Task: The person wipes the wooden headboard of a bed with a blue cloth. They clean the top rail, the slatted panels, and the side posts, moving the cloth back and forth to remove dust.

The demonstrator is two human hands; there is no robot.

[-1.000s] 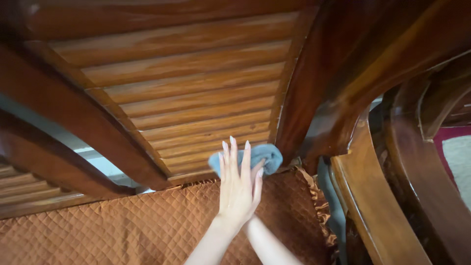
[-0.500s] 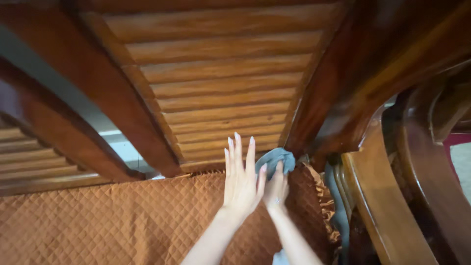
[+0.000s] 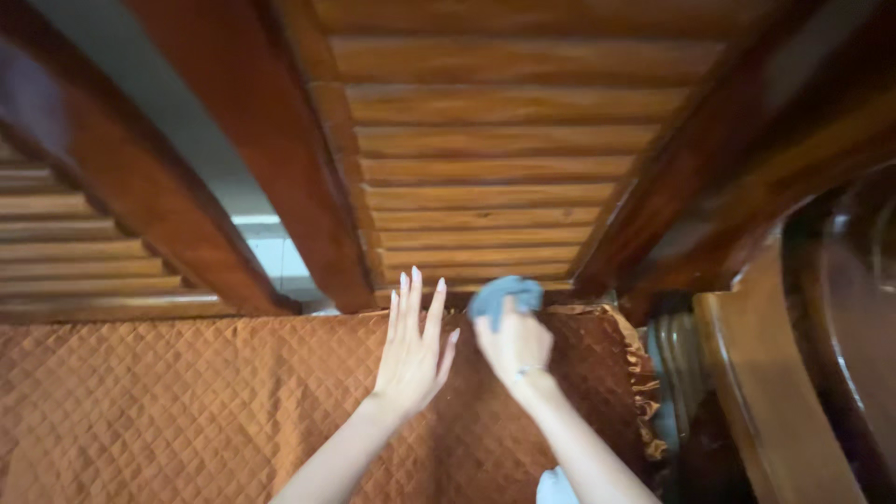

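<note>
A quilted orange cover (image 3: 187, 401) is lying nearest the camera, spread over the seat and ending in a ruffled edge (image 3: 644, 392) at the right; both forearms are being stretched across it toward the backrest. The left hand (image 3: 413, 350) is being pressed flat on the cover, fingers straight and close together, its grip wide and holding nothing. Just beside it, the right hand (image 3: 513, 343) is being closed around a grey-blue cloth (image 3: 504, 294); the grip is narrow and bunched on the cloth, most of which is showing above the knuckles.

The cloth is being held where the cover meets the bottom rail of the wooden slats (image 3: 495, 177), touching or nearly touching the lowest slat; which of the two cannot be told. It is judged to be light, soft and limp; it is folding into a wad under the fingers, is not likely to slip, and cannot be damaged by squeezing. It is best taken by gathering it in the palm, as is being done, so that a padded face is left toward the wood; a loose corner would be dragged into the gaps.

Beyond the hands, a dark glossy post (image 3: 308, 177) is rising at the left of the slats; a curved armrest (image 3: 765, 392) is standing at the right.
</note>
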